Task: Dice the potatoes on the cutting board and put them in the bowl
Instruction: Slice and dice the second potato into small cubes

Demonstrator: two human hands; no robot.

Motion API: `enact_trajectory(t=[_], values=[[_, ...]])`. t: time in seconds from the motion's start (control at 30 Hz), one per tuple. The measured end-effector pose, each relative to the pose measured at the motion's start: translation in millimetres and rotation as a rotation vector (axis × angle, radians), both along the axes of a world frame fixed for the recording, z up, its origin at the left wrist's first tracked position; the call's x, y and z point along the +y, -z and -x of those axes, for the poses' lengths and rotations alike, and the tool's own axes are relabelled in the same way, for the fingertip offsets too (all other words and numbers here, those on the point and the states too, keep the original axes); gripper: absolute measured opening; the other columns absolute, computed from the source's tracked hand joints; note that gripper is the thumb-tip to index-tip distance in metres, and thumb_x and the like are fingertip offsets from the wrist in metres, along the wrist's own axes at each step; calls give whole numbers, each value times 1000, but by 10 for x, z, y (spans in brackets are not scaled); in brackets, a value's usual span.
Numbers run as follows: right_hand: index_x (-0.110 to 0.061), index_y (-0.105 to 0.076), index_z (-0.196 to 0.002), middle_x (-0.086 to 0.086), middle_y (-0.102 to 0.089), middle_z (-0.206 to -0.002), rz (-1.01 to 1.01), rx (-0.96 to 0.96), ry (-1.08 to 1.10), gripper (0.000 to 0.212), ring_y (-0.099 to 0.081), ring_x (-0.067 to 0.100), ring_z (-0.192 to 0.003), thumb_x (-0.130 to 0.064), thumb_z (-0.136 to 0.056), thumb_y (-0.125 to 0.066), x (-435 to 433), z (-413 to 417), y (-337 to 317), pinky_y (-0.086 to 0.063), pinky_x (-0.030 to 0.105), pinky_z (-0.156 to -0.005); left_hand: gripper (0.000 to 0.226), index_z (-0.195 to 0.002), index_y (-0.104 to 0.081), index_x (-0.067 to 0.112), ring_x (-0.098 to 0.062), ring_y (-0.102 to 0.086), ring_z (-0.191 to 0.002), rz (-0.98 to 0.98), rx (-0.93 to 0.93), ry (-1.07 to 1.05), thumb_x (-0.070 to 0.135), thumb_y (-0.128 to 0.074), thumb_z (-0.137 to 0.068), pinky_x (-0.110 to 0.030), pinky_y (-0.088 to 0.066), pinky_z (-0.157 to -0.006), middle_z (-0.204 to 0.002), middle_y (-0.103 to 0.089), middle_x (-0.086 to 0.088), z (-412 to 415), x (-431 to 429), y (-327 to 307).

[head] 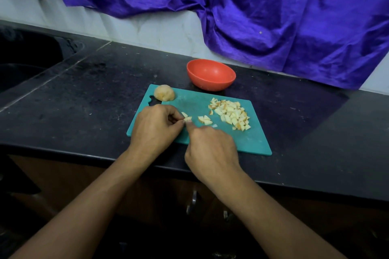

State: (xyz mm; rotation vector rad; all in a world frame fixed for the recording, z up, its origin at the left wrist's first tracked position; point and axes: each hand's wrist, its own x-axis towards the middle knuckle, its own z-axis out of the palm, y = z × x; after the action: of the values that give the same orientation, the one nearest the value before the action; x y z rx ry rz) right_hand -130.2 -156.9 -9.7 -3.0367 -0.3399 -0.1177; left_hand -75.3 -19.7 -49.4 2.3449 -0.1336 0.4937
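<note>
A small potato piece is pinched in the curled fingertips of the left hand; the right hand is seen just beside it, fingers curled under, and whether anything is gripped cannot be told. Both are held over the lower left of one teal cutting board. One small cluster of dice and one large pile are spread to the right, with one uncut potato chunk at the board's upper left corner. One red bowl is set just beyond the top edge, on open dark counter

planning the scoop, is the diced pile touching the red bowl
Apart. The head view shows the diced pile on the cutting board, with bare teal board and black counter between it and the red bowl.
</note>
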Motion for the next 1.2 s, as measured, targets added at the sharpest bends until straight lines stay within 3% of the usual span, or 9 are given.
enact_trajectory(t=[0.13, 0.3, 0.37, 0.47, 0.63, 0.73, 0.9, 1.07, 1.2], values=[[-32, -37, -157, 0, -65, -109, -44, -34, -28, 55, -63, 21, -97, -26, -104, -47, -198, 41, 47, -45, 36, -74, 4, -84, -76, 31, 4, -65, -70, -7, 2, 0, 31, -80, -85, -14, -48, -67, -75, -71, 20, -3, -3, 6], [-42, -58, -140, -10, -68, -116, -384, 51, 77, 39, -60, 7, -89, -30, -103, -52, -428, -14, 37, -55, 33, -80, 3, -89, -79, 29, 5, -64, -69, -21, -3, 2, 31, -79, -87, -8, -42, -65, -77, -72, 19, 7, 9, 12], [-39, -59, -140, -11, -68, -116, -426, 43, 94, 39, -59, 5, -84, -29, -103, -53, -442, -24, -9, -53, 29, -71, 3, -89, -79, 29, 5, -64, -69, -20, -3, 12, 32, -79, -88, -6, -41, -65, -78, -72, 20, 13, 7, 17], [-40, -59, -140, -9, -69, -107, -373, -13, 63, 41, -57, 7, -74, -28, -102, -52, -379, -24, -115, -41, 27, -60, 3, -89, -78, 30, 6, -64, -70, -22, -4, 18, 33, -78, -88, -5, -40, -64, -78, -72, 20, 17, 10, 15], [-38, -55, -143, -4, -68, -116, -219, -24, 31, 43, -62, 20, -102, -28, -101, -52, -184, 30, -187, -54, 39, -81, 2, -87, -78, 30, 5, -65, -71, -4, -2, 9, 31, -80, -86, -12, -49, -69, -76, -72, 20, 22, 14, 15], [-38, -51, -147, -2, -67, -114, -163, -22, 25, 47, -62, 21, -102, -29, -101, -51, -148, 54, -192, -48, 36, -77, 4, -83, -77, 29, 3, -66, -70, 3, -3, -6, 29, -80, -85, -21, -55, -72, -74, -71, 19, 21, 17, 20], [-31, -45, -151, 2, -65, -114, -64, -38, -2, 52, -61, 24, -103, -27, -99, -52, -34, 53, -146, -38, 35, -71, 7, -81, -75, 29, 2, -66, -69, 2, 8, -5, 28, -79, -86, -23, -56, -72, -73, -71, 18, 7, 9, 8], [-22, -35, -157, 4, -64, -117, -1, -58, -23, 60, -62, 25, -106, -26, -100, -52, 56, -3, 9, -38, 36, -72, 4, -82, -76, 28, 2, -66, -70, 3, 17, -15, 27, -79, -85, -20, -55, -72, -74, -71, 18, 6, 18, -1], [-27, -37, -157, 1, -65, -111, -16, -80, -49, 56, -62, 23, -100, -26, -102, -49, -71, 46, 76, -40, 35, -72, 5, -81, -76, 28, 2, -66, -70, 11, 5, -14, 27, -79, -85, -23, -56, -73, -75, -72, 18, 15, 22, 6]])
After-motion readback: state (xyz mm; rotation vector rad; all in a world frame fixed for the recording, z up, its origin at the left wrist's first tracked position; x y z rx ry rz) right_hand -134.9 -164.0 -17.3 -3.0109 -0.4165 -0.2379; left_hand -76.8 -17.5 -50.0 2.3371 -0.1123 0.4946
